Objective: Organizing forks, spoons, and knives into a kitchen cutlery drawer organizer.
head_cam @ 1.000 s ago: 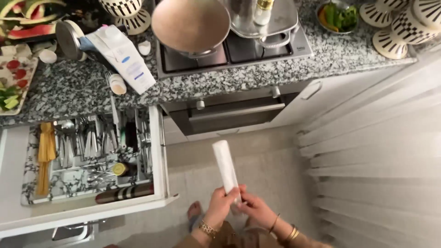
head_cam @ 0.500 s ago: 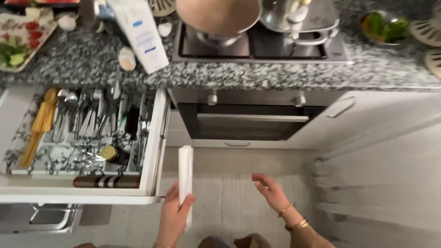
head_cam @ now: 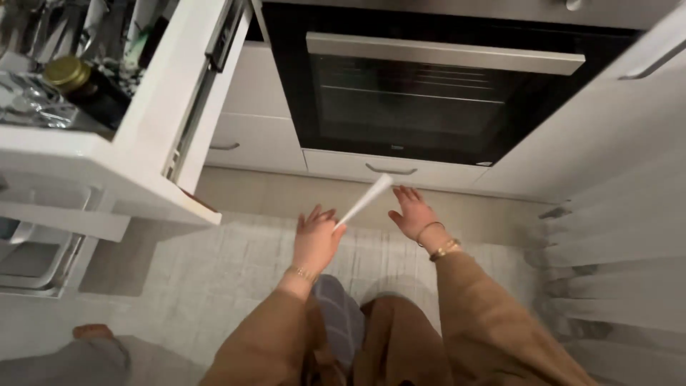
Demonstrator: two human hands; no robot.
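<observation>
Pale kitchen floor (head_cam: 214,286) with a light ribbed mat runs under everything, seen from straight above. Nearest the camera are the person's own brown sleeves and, between them, a patch of grey checked cloth over the legs. At the floor's lower left corner, the bare foot (head_cam: 91,332) and grey trouser leg of someone else show, well apart from the work. The left hand (head_cam: 316,239), with a thin bracelet at the wrist, is closed on the lower end of a slim white roll (head_cam: 366,200), pinched between thumb and fingers; the roll tilts up and to the right, its free end reaching over the strip of floor just before the cabinets. The right hand (head_cam: 412,213) is open and empty, fingers spread, palm down, just beside the roll but not touching it; gold bangles sit on its wrist. The two hands are apart, with the roll slanting between them. Beyond them, a low white drawer (head_cam: 389,169) with a curved handle lies under the built-in oven (head_cam: 421,93), whose dark glass door and long silver bar handle face the camera. To the left, an open white cutlery drawer (head_cam: 153,114) juts out over the floor, holding cutlery and a dark jar with a gold lid (head_cam: 66,71) near its front edge. Sheer white curtains (head_cam: 622,250) hang at the right edge.
</observation>
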